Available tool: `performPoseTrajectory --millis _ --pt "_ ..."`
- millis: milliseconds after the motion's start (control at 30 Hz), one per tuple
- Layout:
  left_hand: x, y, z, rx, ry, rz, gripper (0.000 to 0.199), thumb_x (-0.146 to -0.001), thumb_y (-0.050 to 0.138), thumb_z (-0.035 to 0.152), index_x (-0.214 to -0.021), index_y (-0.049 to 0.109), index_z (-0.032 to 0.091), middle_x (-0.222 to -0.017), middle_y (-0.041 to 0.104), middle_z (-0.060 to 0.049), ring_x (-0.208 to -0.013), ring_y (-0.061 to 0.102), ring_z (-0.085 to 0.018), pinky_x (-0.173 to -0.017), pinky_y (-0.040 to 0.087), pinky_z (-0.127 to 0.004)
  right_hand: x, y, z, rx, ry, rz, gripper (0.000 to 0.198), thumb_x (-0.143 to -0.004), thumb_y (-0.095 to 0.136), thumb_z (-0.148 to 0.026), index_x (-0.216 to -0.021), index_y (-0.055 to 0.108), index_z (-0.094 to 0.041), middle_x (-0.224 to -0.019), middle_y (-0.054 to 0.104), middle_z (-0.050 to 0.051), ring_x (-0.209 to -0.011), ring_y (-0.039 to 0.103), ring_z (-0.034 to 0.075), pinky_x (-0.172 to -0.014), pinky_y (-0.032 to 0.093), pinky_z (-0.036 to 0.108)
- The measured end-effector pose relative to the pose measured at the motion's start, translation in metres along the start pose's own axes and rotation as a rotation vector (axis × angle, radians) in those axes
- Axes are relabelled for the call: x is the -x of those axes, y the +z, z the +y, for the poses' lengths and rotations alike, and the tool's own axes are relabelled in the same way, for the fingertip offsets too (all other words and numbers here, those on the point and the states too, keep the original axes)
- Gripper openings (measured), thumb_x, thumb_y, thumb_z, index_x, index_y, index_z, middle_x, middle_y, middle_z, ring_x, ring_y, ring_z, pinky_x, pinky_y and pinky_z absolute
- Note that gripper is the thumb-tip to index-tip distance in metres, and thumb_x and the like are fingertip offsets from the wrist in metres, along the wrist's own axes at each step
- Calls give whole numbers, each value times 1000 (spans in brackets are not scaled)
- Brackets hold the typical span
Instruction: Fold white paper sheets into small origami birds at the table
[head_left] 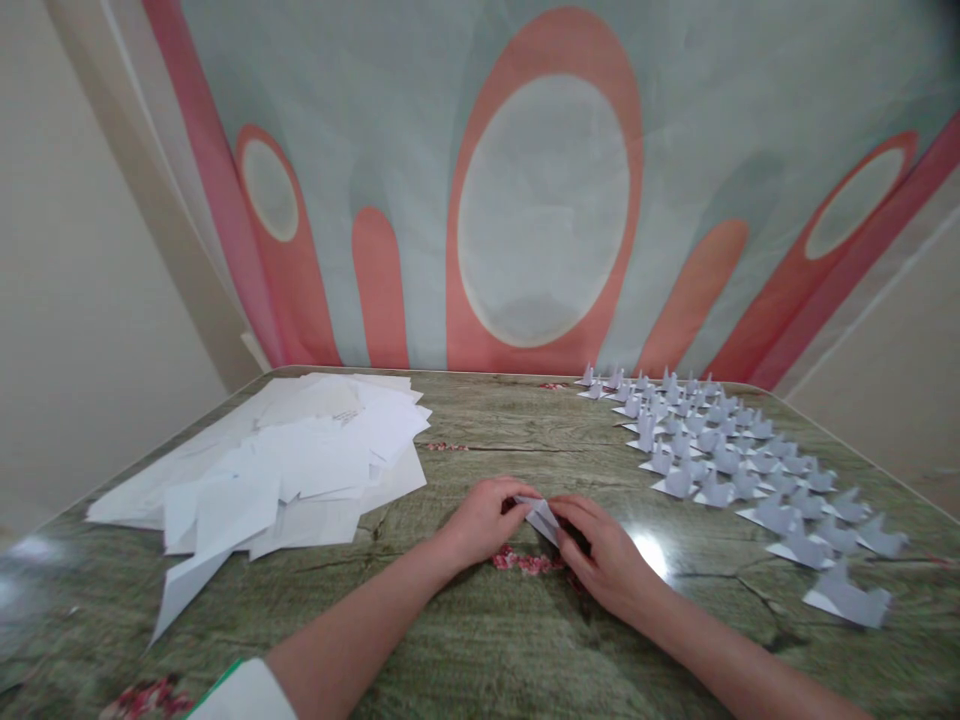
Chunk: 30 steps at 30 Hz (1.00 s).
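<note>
A small piece of folded white paper is held between my two hands near the middle of the table. My left hand pinches its left end between thumb and fingers. On the other side, my right hand grips the right edge, its fingers curled and partly hiding the paper. The paper is narrow, with creased layers, and tilts down to the right.
Loose white sheets lie in a spread heap on the left of the wood-patterned table. Rows of folded paper birds stand on the right, the nearest bird near my right forearm. A patterned cloth hangs behind.
</note>
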<state>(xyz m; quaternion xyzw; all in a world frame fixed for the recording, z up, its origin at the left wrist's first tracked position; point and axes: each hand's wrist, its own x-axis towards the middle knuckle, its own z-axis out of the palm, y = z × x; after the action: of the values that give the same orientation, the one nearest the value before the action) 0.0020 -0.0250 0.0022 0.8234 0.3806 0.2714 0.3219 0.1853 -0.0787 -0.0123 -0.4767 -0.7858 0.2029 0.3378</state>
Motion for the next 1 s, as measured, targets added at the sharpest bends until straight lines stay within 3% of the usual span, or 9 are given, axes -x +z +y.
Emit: performPoseTrajectory --millis 333,600,1000 --pt "-2 -3 -5 3 30 -22 20 -80 54 19 -94 68 19 -86 67 -3 -81 59 -15 -75 45 -25 -8 8 -8 76 71 67 15 -79 55 -23 -92 60 -20 -84 59 5 -79 54 20 -72 45 33" --pt "-3 -7 -4 11 76 -60 26 -78 56 18 -102 65 21 -94 61 -4 -86 56 -15 -77 44 -25 -7 10 -2 91 33 65 18 -80 52 -18 -96 59 -20 -91 59 6 -84 53 21 -76 45 35" --pt "-4 -4 -6 4 39 -45 19 -75 55 13 -90 65 18 -87 60 -3 -82 55 -15 -70 43 -23 -7 11 0 63 26 53 19 -78 54 -15 -95 60 -20 -93 59 6 -86 53 20 -78 44 35"
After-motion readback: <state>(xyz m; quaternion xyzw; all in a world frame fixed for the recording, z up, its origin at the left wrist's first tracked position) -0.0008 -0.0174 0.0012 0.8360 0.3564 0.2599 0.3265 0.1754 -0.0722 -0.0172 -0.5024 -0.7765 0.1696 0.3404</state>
